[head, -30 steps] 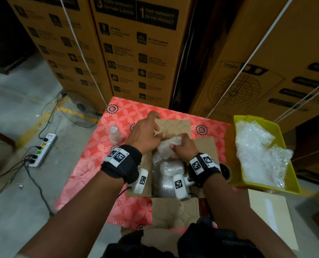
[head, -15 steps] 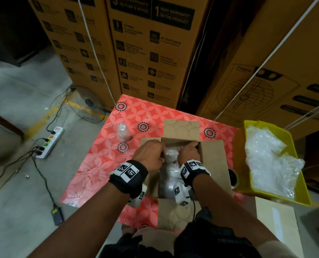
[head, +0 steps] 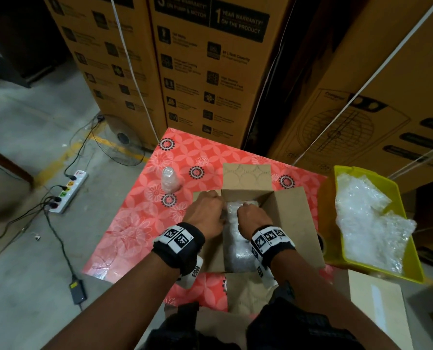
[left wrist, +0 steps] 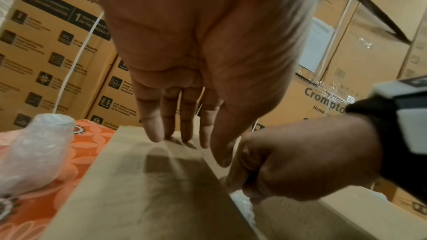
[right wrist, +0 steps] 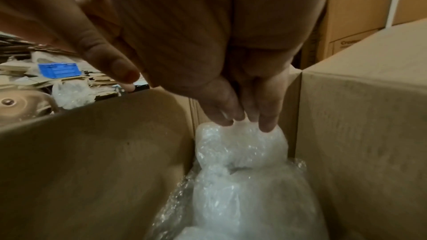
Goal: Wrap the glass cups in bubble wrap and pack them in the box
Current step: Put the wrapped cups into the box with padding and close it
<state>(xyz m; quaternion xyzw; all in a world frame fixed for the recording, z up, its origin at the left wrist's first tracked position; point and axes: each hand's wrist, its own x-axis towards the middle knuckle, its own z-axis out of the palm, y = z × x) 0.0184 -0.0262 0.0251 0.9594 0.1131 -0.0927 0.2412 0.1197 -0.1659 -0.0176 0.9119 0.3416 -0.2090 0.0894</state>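
Hands work at the open box (head: 291, 218) on the red floral tablecloth (head: 139, 223). The right hand (head: 254, 218) reaches down inside, its straight fingers (right wrist: 265, 118) pressing the top of a wrapped cup (right wrist: 240, 145) at the far end of the box; it grips nothing. More wrapped cups (head: 237, 246) fill the box nearer the person. The left hand (head: 205, 213) lies over the box's left flap (left wrist: 150, 180), fingers (left wrist: 152, 125) extended with tips touching the cardboard, holding nothing. Another wrapped cup (head: 170, 179) stands on the cloth, left of the box and apart from it. A yellow bin (head: 331, 213) just right of the box holds loose bubble wrap (head: 369, 223). Large cartons (head: 205, 66) stand behind the table.
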